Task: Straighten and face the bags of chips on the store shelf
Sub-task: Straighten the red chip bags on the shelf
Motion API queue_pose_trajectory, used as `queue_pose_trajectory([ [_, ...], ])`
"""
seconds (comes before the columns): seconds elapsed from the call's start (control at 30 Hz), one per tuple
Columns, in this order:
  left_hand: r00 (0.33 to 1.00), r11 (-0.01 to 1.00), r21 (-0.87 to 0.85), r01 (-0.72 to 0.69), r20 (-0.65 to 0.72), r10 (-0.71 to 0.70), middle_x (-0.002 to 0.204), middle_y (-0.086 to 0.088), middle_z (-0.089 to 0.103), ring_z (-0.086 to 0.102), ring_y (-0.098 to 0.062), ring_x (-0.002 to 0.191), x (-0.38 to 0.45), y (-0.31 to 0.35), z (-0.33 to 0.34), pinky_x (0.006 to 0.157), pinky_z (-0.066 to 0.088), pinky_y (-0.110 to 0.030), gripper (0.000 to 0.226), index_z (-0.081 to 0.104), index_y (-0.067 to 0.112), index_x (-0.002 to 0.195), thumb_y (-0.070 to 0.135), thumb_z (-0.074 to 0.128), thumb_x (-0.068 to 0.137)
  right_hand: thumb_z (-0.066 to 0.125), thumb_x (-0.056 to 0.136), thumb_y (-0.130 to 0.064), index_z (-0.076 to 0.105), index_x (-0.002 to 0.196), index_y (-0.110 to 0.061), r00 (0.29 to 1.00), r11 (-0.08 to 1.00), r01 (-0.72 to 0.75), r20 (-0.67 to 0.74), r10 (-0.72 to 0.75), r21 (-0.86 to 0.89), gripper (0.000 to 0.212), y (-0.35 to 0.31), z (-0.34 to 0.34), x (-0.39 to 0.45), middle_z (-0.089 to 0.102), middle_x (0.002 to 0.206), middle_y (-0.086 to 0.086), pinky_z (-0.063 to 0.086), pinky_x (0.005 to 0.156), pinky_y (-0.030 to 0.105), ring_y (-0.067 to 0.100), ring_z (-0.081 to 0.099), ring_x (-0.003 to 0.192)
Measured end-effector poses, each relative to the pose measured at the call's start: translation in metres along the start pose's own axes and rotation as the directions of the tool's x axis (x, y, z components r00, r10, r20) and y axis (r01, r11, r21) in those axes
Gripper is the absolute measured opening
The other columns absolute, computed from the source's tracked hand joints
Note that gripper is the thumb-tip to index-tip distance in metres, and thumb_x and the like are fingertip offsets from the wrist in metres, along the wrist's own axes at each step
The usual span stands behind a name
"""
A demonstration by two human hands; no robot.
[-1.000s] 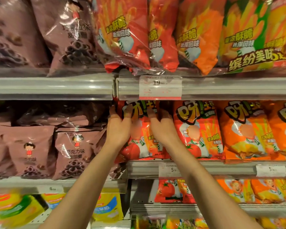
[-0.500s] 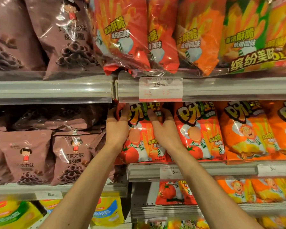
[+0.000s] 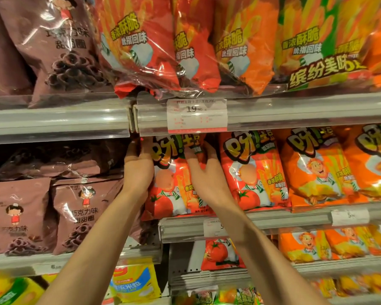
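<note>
From the head camera, a grey metal store shelf with a clear plastic price rail carries a row of upright glossy bags: a red tomato-printed bag of chips stands at the row's left end, a second red tomato bag touches its right side, and orange bags with a cartoon chef follow to the right. The left hand lies along the left edge of the leftmost red bag, fingers extended upward and curled around its top corner, under the shelf above. The right hand presses on the bag's front upper right, fingers spread and bent, the tips on the printed lettering. Both hands grasp this one bag between them. Left of it, brown bags of chocolate rings sit on a lower shelf section. Above, big red and orange multipacks overhang a white price tag.
</note>
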State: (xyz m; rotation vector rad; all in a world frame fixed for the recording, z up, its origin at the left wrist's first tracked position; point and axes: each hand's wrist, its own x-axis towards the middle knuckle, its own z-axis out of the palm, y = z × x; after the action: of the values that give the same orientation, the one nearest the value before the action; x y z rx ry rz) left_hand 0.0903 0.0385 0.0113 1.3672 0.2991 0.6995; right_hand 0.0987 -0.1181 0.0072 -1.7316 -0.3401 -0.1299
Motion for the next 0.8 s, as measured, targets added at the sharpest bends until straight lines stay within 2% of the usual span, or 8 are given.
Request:
queue_pose_trajectory([
  [0.1, 0.994, 0.984, 0.167, 0.054, 0.082, -0.068, 0.128, 0.004, 0.064, 0.062, -0.017, 0.113, -0.009, -0.007, -0.006, 0.104, 0.045, -0.044, 0.065, 0.052, 0.031, 0.138, 0.069, 0.056, 0.085, 0.049, 0.095, -0.063, 0.017, 0.159, -0.027, 0.993, 0.996, -0.087, 0.075, 0.090, -0.038, 0.080, 0.007, -0.009, -0.007, 0.036, 0.158, -0.009, 0.026, 0.102, 0.022, 0.015, 0.034, 0.145],
  [0.17, 0.988, 0.965, 0.251, 0.072, 0.113, -0.103, 0.128, 0.002, 0.063, 0.063, -0.017, 0.109, -0.011, -0.013, -0.007, 0.099, 0.047, -0.041, 0.068, 0.044, 0.032, 0.143, 0.068, 0.056, 0.086, 0.048, 0.094, -0.065, 0.016, 0.159, -0.026, 0.988, 0.992, -0.108, 0.101, 0.114, -0.065, 0.082, 0.006, -0.009, -0.003, 0.037, 0.158, -0.003, 0.029, 0.099, 0.024, 0.020, 0.039, 0.142],
  [0.23, 0.987, 0.962, 0.267, 0.054, 0.134, -0.093, 0.130, 0.002, 0.062, 0.064, -0.020, 0.111, -0.010, -0.010, -0.005, 0.101, 0.048, -0.044, 0.075, 0.041, 0.037, 0.144, 0.073, 0.057, 0.081, 0.047, 0.095, -0.065, 0.021, 0.157, -0.025, 0.990, 0.991, -0.091, 0.103, 0.101, -0.097, 0.078, 0.002, -0.007, 0.004, 0.050, 0.145, 0.001, 0.038, 0.085, 0.021, 0.019, 0.057, 0.117],
  [0.33, 0.988, 0.962, 0.269, 0.037, 0.135, -0.076, 0.130, 0.005, 0.060, 0.062, -0.020, 0.113, -0.004, -0.005, 0.000, 0.103, 0.047, -0.043, 0.066, 0.041, 0.042, 0.143, 0.070, 0.057, 0.085, 0.043, 0.094, -0.069, 0.023, 0.154, -0.028, 0.993, 0.984, -0.074, 0.079, 0.088, -0.164, 0.075, 0.000, -0.002, 0.011, 0.059, 0.124, 0.003, 0.043, 0.065, 0.021, 0.004, 0.057, 0.077],
  [0.4, 0.989, 0.961, 0.276, 0.027, 0.133, -0.066, 0.126, 0.008, 0.057, 0.059, -0.019, 0.114, -0.005, -0.005, 0.002, 0.101, 0.044, -0.038, 0.062, 0.041, 0.040, 0.144, 0.066, 0.055, 0.089, 0.039, 0.091, -0.075, 0.020, 0.155, -0.029, 0.995, 0.978, -0.072, 0.049, 0.083, -0.196, 0.081, 0.005, 0.002, 0.012, 0.059, 0.132, 0.007, 0.054, 0.081, 0.036, 0.021, 0.066, 0.093],
  [0.5, 0.989, 0.967, 0.256, -0.004, 0.144, -0.034, 0.117, 0.015, 0.061, 0.060, -0.015, 0.116, -0.009, -0.006, 0.005, 0.101, 0.044, -0.038, 0.050, 0.048, 0.042, 0.136, 0.064, 0.055, 0.091, 0.036, 0.093, -0.072, 0.018, 0.157, -0.025, 0.996, 0.972, -0.087, 0.005, 0.090, -0.218, 0.081, 0.009, 0.003, 0.007, 0.047, 0.148, 0.012, 0.043, 0.107, 0.044, 0.032, 0.054, 0.127],
  [0.6, 0.989, 0.974, 0.226, -0.035, 0.149, 0.001, 0.114, 0.019, 0.062, 0.057, -0.011, 0.113, -0.010, -0.005, 0.012, 0.098, 0.039, -0.031, 0.035, 0.051, 0.042, 0.125, 0.060, 0.050, 0.095, 0.034, 0.099, -0.063, 0.020, 0.156, -0.021, 0.996, 0.969, -0.086, -0.038, 0.080, -0.232, 0.072, 0.007, -0.001, 0.000, 0.046, 0.149, 0.013, 0.038, 0.107, 0.043, 0.034, 0.048, 0.133],
  [0.8, 0.997, 0.973, 0.230, 0.003, 0.077, -0.021, 0.127, 0.005, 0.064, 0.062, -0.022, 0.116, -0.010, -0.015, 0.020, 0.105, 0.044, -0.039, 0.057, 0.051, 0.037, 0.137, 0.072, 0.039, 0.093, 0.036, 0.102, -0.055, 0.022, 0.157, -0.017, 0.987, 0.945, -0.116, -0.142, 0.076, -0.305, 0.068, 0.006, 0.002, 0.009, 0.050, 0.145, 0.018, 0.041, 0.099, 0.040, 0.039, 0.051, 0.128],
])
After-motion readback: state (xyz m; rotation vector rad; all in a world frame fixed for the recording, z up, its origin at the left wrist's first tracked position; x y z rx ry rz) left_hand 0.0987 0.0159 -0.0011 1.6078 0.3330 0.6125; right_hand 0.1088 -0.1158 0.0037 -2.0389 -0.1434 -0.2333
